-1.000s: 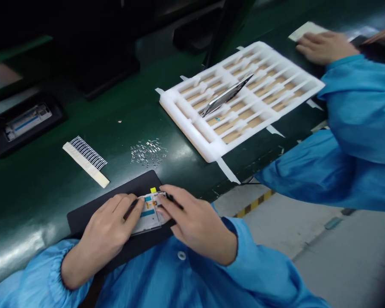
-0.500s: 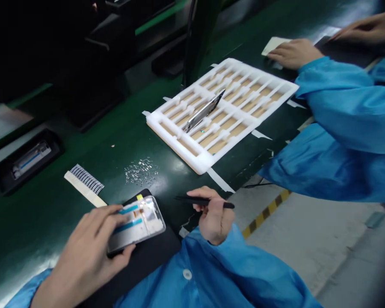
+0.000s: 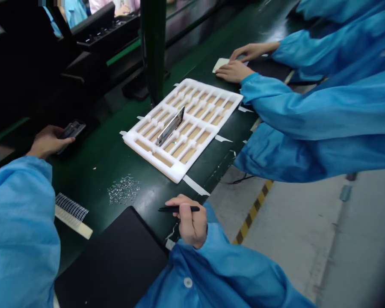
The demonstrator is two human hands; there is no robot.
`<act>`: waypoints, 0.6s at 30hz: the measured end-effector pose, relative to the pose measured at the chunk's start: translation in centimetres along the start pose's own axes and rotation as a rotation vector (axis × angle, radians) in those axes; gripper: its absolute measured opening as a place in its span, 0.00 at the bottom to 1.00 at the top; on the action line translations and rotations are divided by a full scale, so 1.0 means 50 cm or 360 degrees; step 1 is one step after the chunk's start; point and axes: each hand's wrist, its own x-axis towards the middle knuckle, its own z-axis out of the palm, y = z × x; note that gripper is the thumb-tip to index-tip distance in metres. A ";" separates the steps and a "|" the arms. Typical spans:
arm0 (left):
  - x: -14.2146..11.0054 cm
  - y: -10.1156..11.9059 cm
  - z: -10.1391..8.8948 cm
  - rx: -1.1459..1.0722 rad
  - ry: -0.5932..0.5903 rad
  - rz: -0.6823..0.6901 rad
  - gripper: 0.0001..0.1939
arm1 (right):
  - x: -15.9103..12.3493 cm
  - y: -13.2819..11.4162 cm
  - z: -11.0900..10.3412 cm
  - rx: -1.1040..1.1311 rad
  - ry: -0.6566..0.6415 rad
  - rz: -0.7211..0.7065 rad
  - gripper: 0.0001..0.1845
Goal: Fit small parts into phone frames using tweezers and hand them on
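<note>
My left hand [image 3: 48, 140] reaches far out to the left over the green table, its fingers closed on a phone part [image 3: 71, 128] held near the table's back edge. My right hand [image 3: 189, 218] rests at the table's front edge, closed on black tweezers [image 3: 179, 208] that point left. Between my arms lies a black work mat [image 3: 115, 261] with nothing on it. A small pile of tiny shiny metal parts [image 3: 123, 188] lies just beyond the mat.
A white foam tray [image 3: 176, 169] with slots holds one phone part [image 3: 170, 126] standing on edge. A striped label strip [image 3: 71, 214] lies left of the mat. A co-worker's hands [image 3: 233, 70] in blue sleeves press a white sheet at the right. A green post [image 3: 154, 47] stands behind the tray.
My left hand lifted the phone part off the black mat and carried it far to the left. My right hand drew back to the table edge with the tweezers. The view swung left.
</note>
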 end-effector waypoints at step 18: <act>-0.071 0.468 0.001 -0.0438 0.0041 0.0681 0.23 | 0.010 0.003 0.010 0.0004 0.0061 -0.0140 0.26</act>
